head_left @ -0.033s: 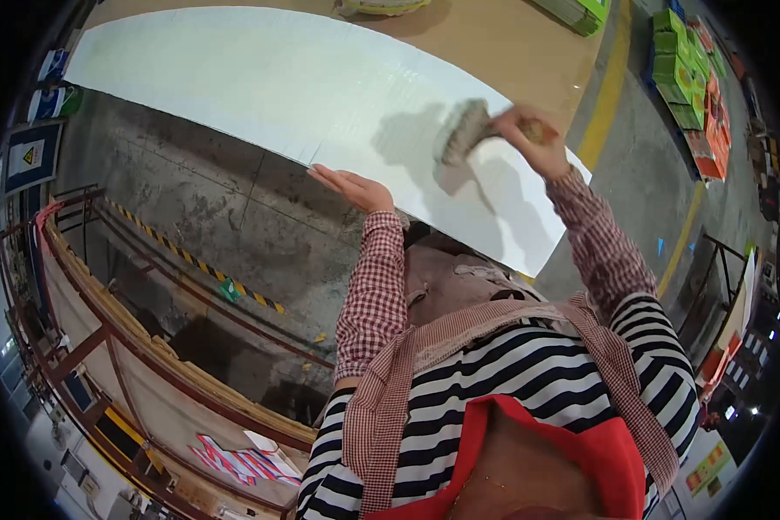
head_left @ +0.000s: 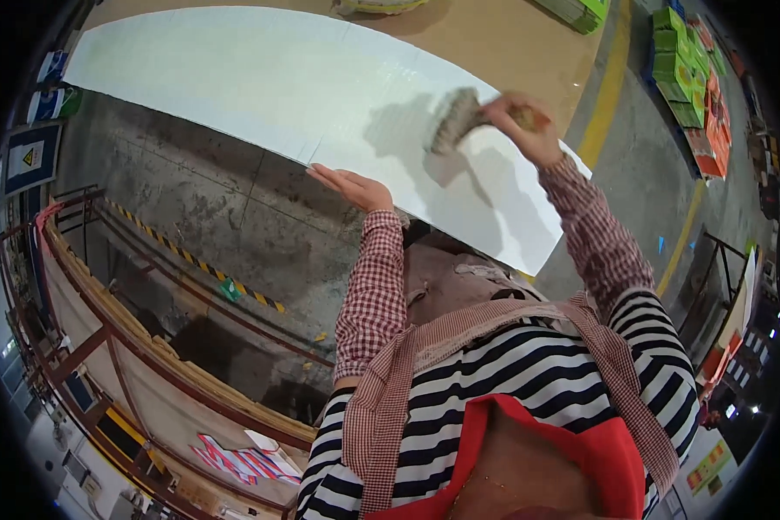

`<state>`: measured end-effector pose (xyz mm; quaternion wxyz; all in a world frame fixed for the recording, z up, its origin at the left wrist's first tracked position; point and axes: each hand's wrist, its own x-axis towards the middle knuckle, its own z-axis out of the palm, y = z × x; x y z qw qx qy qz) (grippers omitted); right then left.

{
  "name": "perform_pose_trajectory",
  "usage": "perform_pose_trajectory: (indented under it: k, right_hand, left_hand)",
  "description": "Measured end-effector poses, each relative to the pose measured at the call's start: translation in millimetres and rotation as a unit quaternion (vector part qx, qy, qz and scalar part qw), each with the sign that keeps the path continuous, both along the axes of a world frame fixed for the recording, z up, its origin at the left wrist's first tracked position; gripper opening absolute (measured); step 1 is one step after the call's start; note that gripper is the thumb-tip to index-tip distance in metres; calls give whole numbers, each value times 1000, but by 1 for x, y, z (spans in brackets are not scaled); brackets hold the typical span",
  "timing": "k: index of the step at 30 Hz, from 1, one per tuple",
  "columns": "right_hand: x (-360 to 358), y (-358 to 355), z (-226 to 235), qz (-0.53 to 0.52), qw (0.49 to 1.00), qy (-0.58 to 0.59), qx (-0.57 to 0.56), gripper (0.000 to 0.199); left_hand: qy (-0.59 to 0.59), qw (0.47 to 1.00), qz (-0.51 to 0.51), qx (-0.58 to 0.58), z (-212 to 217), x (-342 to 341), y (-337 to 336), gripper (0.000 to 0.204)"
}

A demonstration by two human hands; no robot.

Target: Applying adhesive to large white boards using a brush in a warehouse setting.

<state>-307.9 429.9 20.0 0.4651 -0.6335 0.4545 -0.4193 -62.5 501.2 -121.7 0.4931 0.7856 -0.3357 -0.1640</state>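
The white sheet (head_left: 234, 78) is laid along the near edge of the brown tabletop (head_left: 503, 43), w/ its R end set toward the near R corner. A wide brush (head_left: 456, 121) is gripped by its handle in the R hand (head_left: 529, 139), bristles angled L over the sheet's R half; whether the surface is touched can't be told b/c of the viewing angle. The L hand (head_left: 354, 186) is held flat, fingers together & nearly straight, nothing seen in it, fingertips at or just beside the sheet's near edge, approx. mid-length; contact can't be confirmed. For good, even work, the brush is prob. best drawn in long strokes w/ light, const. pressure, each one overlapped a bit, edges & R end incl. Along the near edge, pressure is best eased so the sheet isn't shifted, & the L fingers are best kept out of the bristles' path.
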Motion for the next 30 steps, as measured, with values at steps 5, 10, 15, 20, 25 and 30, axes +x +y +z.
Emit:
perform_pose_trajectory:
  k: [5,10,15,20,25,30]
  right_hand:
    - [3,-27,-34,15,1000,-6,23,14]
    - [-49,11,-33,-11,995,28,94,14]
    - [-20,-4,-7,1,998,-39,40,13]
    - [-37,0,-43,-11,998,17,63,14]
    - [-86,49,-34,-62,987,65,133,14]
    - [-63,34,-13,-27,996,10,88,15]
  left_hand:
    - [-16,1000,-1,8,2,-1,-1,51]
    - [-19,1000,5,13,4,2,0,51]
    - [-37,999,1,32,3,1,1,51]
    - [-10,1000,3,25,2,1,1,50]
    - [-39,999,5,6,-3,4,1,51]
    - [-26,999,5,29,2,0,-1,51]
